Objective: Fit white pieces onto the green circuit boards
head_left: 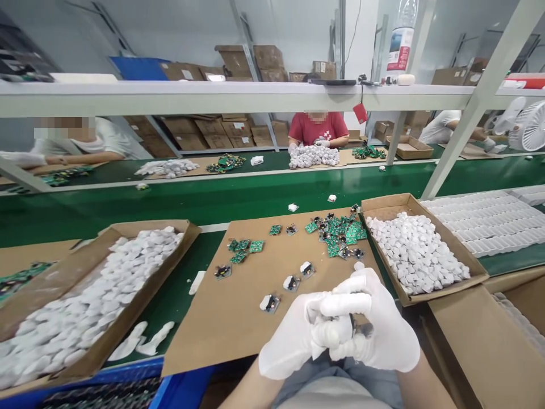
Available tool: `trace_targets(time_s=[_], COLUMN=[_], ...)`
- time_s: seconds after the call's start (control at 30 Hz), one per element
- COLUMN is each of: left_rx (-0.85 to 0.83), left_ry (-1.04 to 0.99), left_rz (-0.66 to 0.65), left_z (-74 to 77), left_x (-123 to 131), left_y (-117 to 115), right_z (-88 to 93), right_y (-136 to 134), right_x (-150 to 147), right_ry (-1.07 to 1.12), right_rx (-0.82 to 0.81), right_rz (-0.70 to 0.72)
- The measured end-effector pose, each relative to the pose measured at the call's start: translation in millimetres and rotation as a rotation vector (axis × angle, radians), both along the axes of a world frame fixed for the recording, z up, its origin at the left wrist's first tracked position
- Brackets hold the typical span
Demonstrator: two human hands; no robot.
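Both my hands wear white gloves and meet just above the near edge of a brown cardboard sheet (238,318). My left hand (293,338) and my right hand (374,324) are closed together around a small white plastic part (334,332), with a bit of dark circuit board showing at its right side. On the sheet lie several small green circuit boards (340,233) in a pile at the far right, a few more (244,247) to the left, and several boards with white caps (292,282) nearer my hands.
A cardboard box of white plastic shells (417,253) stands right of the sheet, another cardboard tray of white shells (85,301) on the left. A blue bin (128,386) sits at the near left. Across the green conveyor (213,199), other people work under a metal shelf (213,94).
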State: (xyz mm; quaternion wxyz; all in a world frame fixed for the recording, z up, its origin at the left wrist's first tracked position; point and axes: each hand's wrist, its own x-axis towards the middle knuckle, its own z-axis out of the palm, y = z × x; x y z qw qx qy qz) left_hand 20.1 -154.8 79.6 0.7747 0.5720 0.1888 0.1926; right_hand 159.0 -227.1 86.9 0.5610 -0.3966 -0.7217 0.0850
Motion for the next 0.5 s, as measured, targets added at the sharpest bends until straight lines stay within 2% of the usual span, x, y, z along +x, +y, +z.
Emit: trace_targets(time_s=[0.07, 0.13, 0.2, 0.3, 0.37, 0.5], left_rx=[-0.026, -0.02, -0.022, -0.133, -0.182, -0.091], left_ry=[-0.032, -0.054, -0.078, -0.171, -0.235, -0.21], left_rz=[-0.004, 0.017, 0.08, 0.193, 0.248, 0.355], left_z=[-1.3, -3.1, -6.3, -12.7, -15.8, -15.2], left_x=[-2.4, -6.6, -12.0, -19.9, -23.9, -30.0], left_y=[2.4, 4.8, 6.0, 5.8, 6.3, 9.9], right_z=[0.1, -1.8, -4.9, -8.6, -9.4, -8.7], right_y=[4.0, 7.5, 9.6, 12.7, 16.5, 24.8], right_x=[-5.2, -10.0, -14.0, -19.5, -24.3, -34.9], right_ry=[0.021, 0.004, 0.004, 0.009, -0.089, -0.35], right_rx=[0.063, 0.051, -0.002, -0.032, 0.015, 0.094], right_rz=[-0.029, -0.082, -0.109, -0.106, -0.107, -0.24])
